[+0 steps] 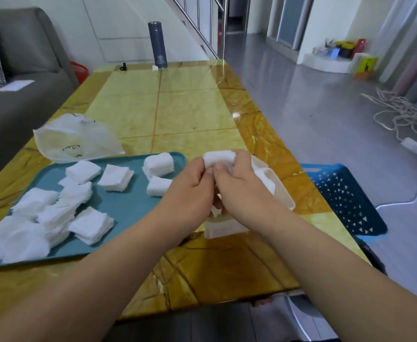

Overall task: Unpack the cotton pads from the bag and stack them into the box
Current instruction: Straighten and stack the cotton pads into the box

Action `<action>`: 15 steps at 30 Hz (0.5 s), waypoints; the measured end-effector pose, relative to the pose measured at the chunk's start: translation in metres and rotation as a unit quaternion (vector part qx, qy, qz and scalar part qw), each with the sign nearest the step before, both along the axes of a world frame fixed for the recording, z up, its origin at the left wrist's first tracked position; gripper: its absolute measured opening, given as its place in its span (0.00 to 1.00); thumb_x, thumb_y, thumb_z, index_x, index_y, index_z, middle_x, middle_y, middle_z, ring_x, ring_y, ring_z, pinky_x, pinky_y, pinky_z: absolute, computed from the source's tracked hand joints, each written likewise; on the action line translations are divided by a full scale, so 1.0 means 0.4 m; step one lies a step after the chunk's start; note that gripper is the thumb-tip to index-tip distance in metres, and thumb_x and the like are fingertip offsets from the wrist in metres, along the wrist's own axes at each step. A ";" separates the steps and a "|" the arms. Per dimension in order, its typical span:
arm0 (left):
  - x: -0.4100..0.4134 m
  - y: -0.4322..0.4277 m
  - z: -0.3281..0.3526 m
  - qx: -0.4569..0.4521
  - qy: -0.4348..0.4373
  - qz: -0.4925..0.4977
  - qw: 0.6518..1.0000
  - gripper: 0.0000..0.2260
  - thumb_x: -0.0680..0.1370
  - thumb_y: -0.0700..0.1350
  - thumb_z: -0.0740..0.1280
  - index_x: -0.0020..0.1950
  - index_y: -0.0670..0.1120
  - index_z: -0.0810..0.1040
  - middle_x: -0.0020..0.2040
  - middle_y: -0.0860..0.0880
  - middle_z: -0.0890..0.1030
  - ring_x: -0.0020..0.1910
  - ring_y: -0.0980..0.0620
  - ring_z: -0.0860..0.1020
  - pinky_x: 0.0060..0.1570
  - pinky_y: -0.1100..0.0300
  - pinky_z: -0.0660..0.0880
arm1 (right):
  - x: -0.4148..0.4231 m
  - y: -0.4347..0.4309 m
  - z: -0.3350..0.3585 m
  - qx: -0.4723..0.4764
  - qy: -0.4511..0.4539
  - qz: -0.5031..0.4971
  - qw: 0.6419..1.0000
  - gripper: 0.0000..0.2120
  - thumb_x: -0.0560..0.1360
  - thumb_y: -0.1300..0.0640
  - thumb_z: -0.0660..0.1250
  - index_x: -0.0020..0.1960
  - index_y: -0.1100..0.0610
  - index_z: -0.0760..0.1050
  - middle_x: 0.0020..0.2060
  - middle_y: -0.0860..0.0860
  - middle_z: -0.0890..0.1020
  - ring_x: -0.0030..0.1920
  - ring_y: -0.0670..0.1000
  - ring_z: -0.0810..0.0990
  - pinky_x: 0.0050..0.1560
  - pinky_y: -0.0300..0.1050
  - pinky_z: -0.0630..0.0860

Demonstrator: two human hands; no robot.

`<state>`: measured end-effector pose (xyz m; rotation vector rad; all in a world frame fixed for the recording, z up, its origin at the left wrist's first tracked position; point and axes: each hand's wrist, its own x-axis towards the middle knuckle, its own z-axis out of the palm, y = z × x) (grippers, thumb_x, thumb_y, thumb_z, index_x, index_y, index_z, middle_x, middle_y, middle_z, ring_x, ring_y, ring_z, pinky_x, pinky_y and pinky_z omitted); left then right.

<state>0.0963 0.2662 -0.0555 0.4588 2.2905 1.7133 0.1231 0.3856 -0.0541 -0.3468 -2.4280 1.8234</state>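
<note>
Clamping stack of cotton pads (219, 157) between left grip (192, 185) and right grip (238, 185), above box (283, 193) on tabletop (190, 107); further pads (91, 224) on tray (128, 206).

Head camera (wide-angle) faces forward, tilted down, close above table (190, 107).

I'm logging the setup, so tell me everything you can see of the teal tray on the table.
The teal tray is a flat rectangle with rounded corners and a low raised rim, smooth like plastic. It lies on the left part of the yellow table. Loose heaps and neat stacks of white cotton pads rest on it. The translucent plastic bag lies at its far edge, and the left forearm hides its near right corner.
</note>
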 end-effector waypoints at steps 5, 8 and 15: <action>-0.015 0.057 0.022 -0.023 0.004 -0.033 0.999 0.10 0.86 0.48 0.60 0.54 0.47 0.80 0.43 0.49 0.86 0.37 0.50 0.84 0.35 0.57 0.77 | 0.017 0.094 -0.003 0.033 0.030 -0.059 0.997 0.11 0.84 0.51 0.59 0.66 0.48 0.66 0.49 0.51 0.82 0.45 0.51 0.84 0.42 0.54 0.82; -0.039 0.087 0.009 -0.104 0.075 -0.038 0.991 0.06 0.83 0.49 0.65 0.54 0.51 0.81 0.46 0.54 0.86 0.43 0.56 0.84 0.41 0.61 0.77 | 0.021 0.159 -0.006 0.050 0.047 -0.128 0.989 0.11 0.84 0.54 0.59 0.66 0.52 0.68 0.54 0.53 0.80 0.54 0.55 0.83 0.50 0.56 0.80; -0.104 0.196 -0.014 -0.371 0.319 -0.233 0.841 0.21 0.78 0.45 0.68 0.71 0.52 0.74 0.69 0.54 0.75 0.69 0.49 0.71 0.66 0.50 0.72 | 0.042 0.261 -0.027 0.052 -0.002 -0.218 0.974 0.06 0.85 0.56 0.57 0.61 0.52 0.63 0.47 0.50 0.75 0.53 0.58 0.81 0.56 0.63 0.81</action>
